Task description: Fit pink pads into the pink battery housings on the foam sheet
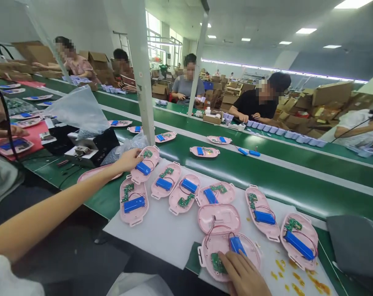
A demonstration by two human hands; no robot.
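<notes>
My left hand [131, 159] reaches out at the left and grips the edge of a pink shell [145, 165] that holds a blue battery and a green circuit board. That shell is raised over another pink shell [134, 203]. Near the bottom, the fingers of my right hand [245, 273] lie over the green board [217, 263] in an open pink shell [229, 257], beside its blue battery [236, 245]. Wires join this shell to a pink cover [219, 218] just above it. Whether my right fingertips pinch anything is hidden.
More pink shells [165, 181] lie on the white sheet [162, 230], two of them at the right [299, 241]. Others rest on the green conveyor [285, 176]. A dark grey object [355, 246] sits far right. Yellow stains mark the sheet's lower right. Several people work across the line.
</notes>
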